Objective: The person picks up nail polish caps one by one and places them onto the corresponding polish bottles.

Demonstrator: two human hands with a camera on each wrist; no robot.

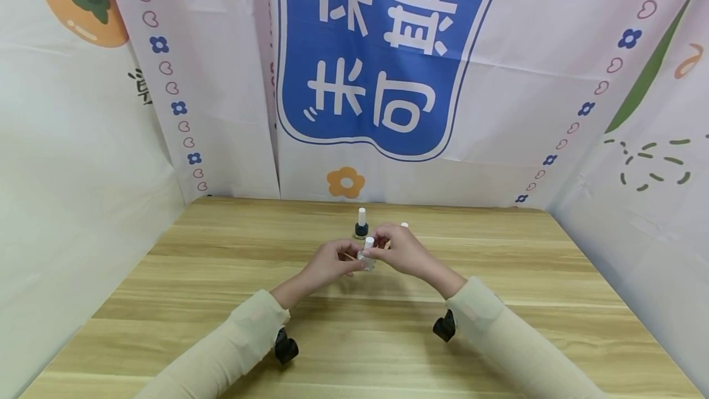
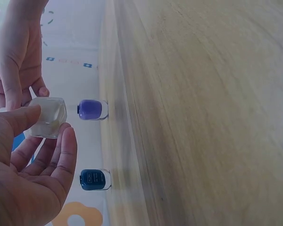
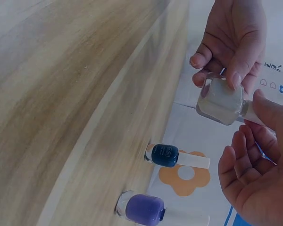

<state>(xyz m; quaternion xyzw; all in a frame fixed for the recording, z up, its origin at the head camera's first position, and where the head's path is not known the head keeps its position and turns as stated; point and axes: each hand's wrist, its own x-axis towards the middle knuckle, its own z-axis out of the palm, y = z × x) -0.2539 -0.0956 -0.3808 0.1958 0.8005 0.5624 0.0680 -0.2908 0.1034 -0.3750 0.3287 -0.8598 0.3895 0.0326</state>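
Observation:
A nail polish bottle with whitish, see-through contents (image 3: pixel 221 101) is held just above the table, between both hands. My left hand (image 1: pixel 331 260) grips its square glass body with thumb and fingers. My right hand (image 1: pixel 403 251) pinches the white cap (image 1: pixel 369 242) from the other side. The cap looks seated on the neck. Behind the hands stands a dark teal nail polish bottle (image 1: pixel 362 225), upright and white-capped. A purple nail polish bottle (image 2: pixel 91 109) stands to its right; in the head view my right hand hides all but its cap top (image 1: pixel 404 225).
The wood-grain table (image 1: pixel 354 350) runs back to a hanging printed cloth (image 1: pixel 232 140) with blue and orange designs. More printed cloth hangs along the left and right sides. Black wrist cameras (image 1: pixel 285 346) sit under both sleeves.

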